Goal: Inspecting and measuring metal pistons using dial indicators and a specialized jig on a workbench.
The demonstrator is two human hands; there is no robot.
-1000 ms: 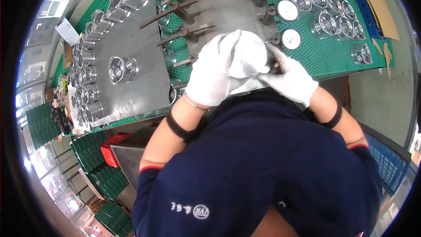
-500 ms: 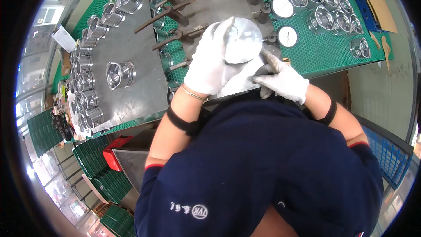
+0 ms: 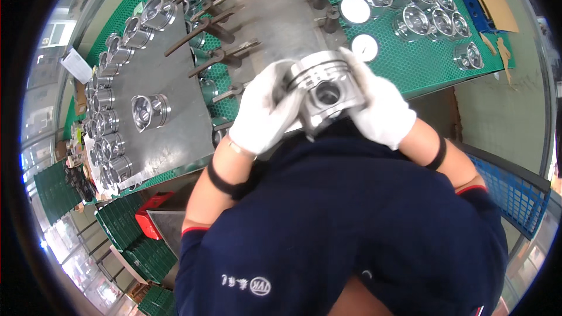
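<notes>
A metal engine piston (image 3: 329,76) is held tilted in front of my body, its ring grooves and round pin bore facing me. My left hand (image 3: 266,111), in a white glove, is closed against the piston's left side. On its other side my right hand (image 3: 381,108), also gloved in white, grips the piston with the fingers up along the crown edge. The finger ends of both hands are partly hidden. Behind the piston lies a flat steel plate (image 3: 275,9). A single piston (image 3: 150,111) rests on the grey metal sheet (image 3: 170,76) to the left.
Several pistons (image 3: 105,122) line the sheet's left edge. Rod-like metal fixtures (image 3: 219,58) stand left of the steel plate. Several dial gauges (image 3: 365,48) sit right of it. More pistons (image 3: 413,20) stand on the green mat (image 3: 421,76). A blue basket (image 3: 509,190) is at lower right.
The piston has turned from showing its smooth round crown to showing its side and pin bore. My right hand has moved up onto it; the left has shifted slightly. The view has moved a little.
</notes>
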